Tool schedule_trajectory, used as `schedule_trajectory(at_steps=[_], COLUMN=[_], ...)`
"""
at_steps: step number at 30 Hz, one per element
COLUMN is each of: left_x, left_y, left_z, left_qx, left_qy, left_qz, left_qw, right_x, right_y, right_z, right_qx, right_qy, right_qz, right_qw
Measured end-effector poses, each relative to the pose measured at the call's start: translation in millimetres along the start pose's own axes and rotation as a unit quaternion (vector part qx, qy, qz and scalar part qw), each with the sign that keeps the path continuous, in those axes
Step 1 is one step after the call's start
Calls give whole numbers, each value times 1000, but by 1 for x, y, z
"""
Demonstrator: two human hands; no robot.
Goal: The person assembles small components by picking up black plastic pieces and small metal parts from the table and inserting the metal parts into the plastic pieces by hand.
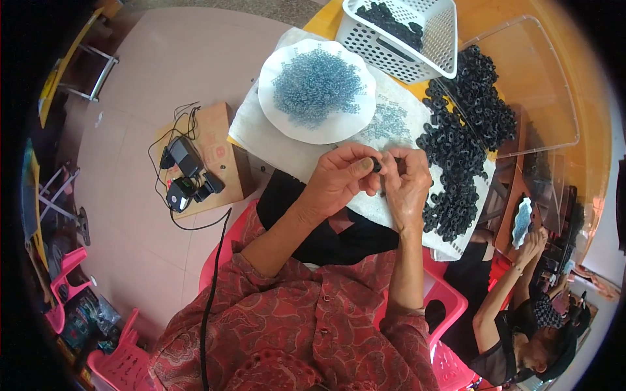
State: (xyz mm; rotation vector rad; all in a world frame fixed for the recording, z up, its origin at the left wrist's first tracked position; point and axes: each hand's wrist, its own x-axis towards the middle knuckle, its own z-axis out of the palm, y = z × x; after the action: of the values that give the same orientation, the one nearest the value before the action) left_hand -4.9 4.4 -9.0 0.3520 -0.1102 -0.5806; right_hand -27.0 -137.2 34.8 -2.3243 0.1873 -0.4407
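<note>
My left hand pinches a small black plastic piece between thumb and fingertips. Right against it, the fingers of my right hand are pressed together, with a bit of something dark at their tips that is too small to name. Both hands are over the near edge of a white cloth. Just beyond them lies a loose scatter of tiny bluish-grey pieces. A white scalloped plate holds a heap of the same pieces. To the right of my right hand spreads a large pile of black plastic parts.
A white perforated basket with black parts stands at the far side, near a clear plastic lid or tray. On the left, a cardboard box carries black devices and cables. Another person works at lower right.
</note>
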Motion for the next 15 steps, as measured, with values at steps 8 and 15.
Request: schedule_trajectory(at_steps=[8, 15], left_x=[0, -1], left_y=[-3, -5], left_z=[3, 3], left_qx=[0, 11], left_qy=[16, 17], left_qz=[-17, -15], left_qw=[1000, 1000], right_x=[-19, -24], right_y=[-19, -31], right_z=[-25, -34], right_qx=[51, 57], right_qy=[-7, -23], right_qz=[44, 0], right_qw=[998, 998])
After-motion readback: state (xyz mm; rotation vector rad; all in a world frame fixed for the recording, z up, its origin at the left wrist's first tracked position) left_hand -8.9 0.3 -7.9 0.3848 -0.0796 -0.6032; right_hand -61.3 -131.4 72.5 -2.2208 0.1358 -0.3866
